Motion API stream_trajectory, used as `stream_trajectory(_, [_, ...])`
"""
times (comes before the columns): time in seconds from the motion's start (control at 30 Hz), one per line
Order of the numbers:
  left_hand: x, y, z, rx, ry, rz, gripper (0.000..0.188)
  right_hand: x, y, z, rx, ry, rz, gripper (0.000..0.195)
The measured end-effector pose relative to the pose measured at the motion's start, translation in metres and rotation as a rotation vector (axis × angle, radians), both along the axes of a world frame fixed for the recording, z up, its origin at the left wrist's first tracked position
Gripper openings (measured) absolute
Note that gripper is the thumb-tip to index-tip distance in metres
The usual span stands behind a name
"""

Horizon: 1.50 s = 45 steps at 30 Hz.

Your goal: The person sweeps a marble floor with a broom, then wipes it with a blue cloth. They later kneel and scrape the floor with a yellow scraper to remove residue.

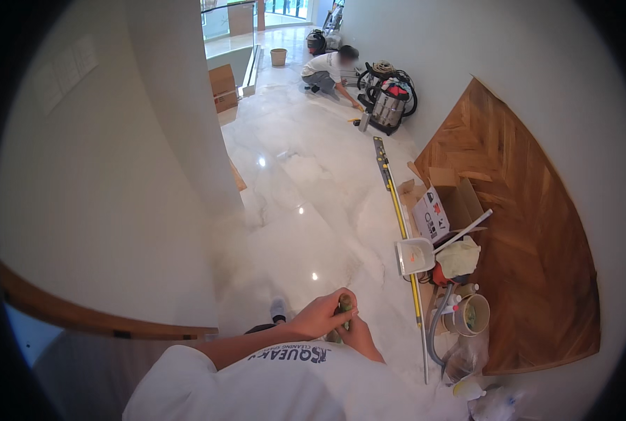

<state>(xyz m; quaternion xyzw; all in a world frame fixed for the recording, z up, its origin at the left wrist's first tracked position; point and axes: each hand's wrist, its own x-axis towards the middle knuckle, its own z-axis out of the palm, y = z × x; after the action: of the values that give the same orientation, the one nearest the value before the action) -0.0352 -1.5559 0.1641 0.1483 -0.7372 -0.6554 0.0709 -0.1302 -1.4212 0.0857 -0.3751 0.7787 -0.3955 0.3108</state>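
Observation:
Close in front of my chest, my left hand [326, 314] wraps around a greenish object [345, 301] with a rounded brownish end. Below it, my right hand [359, 334] grips the same object from the other side. The fingers and palms hide most of it, so I cannot tell exactly what it is. More of something greenish shows beneath my wrists, partly covered. A shoe [277, 307] of mine stands on the glossy marble floor [292, 237] ahead of my left forearm.
Right: a long yellow-grey flat-mop pole [400, 210], white dustpan [417, 255], open cardboard box [431, 216], bucket [473, 316] and bottles beside a herringbone wood panel [529, 237]. Ahead, a co-worker [326, 68] crouches by a steel wet vacuum [389, 108]. A wall [176, 158] stands left.

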Motion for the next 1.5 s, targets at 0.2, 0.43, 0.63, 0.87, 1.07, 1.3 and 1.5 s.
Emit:
stream_trajectory(0.2, [0.031,-0.122,-0.021,0.092,-0.017,0.292,0.011,-0.031,-0.106,-0.045,0.066,-0.046,0.191,0.042])
stream_trajectory(0.43, [0.079,-0.238,-0.028,-0.083,-0.140,0.721,0.008,-0.069,-0.045,-0.206,0.637,-0.170,-0.061,0.034])
stream_trajectory(0.63, [0.064,-0.323,-0.011,-0.230,-0.056,0.884,0.009,-0.121,0.106,-0.310,1.023,-0.543,-0.499,0.030])
stream_trajectory(0.87, [0.085,-0.461,-0.053,0.002,-0.080,0.724,0.014,-0.189,-0.004,-0.290,0.674,-0.607,-0.716,0.030])
stream_trajectory(1.07, [0.133,-0.567,-0.116,0.164,-0.475,0.796,0.025,-0.239,-0.211,-0.200,0.489,-0.446,-0.457,0.028])
stream_trajectory(1.3, [0.147,-0.632,-0.206,0.404,-0.473,1.014,0.035,-0.268,-0.249,-0.160,0.454,-0.327,-0.549,0.022])
stream_trajectory(1.5, [0.152,-0.686,-0.283,0.705,-0.266,1.469,0.026,-0.221,-0.213,-0.132,0.690,-0.374,-0.731,0.024])
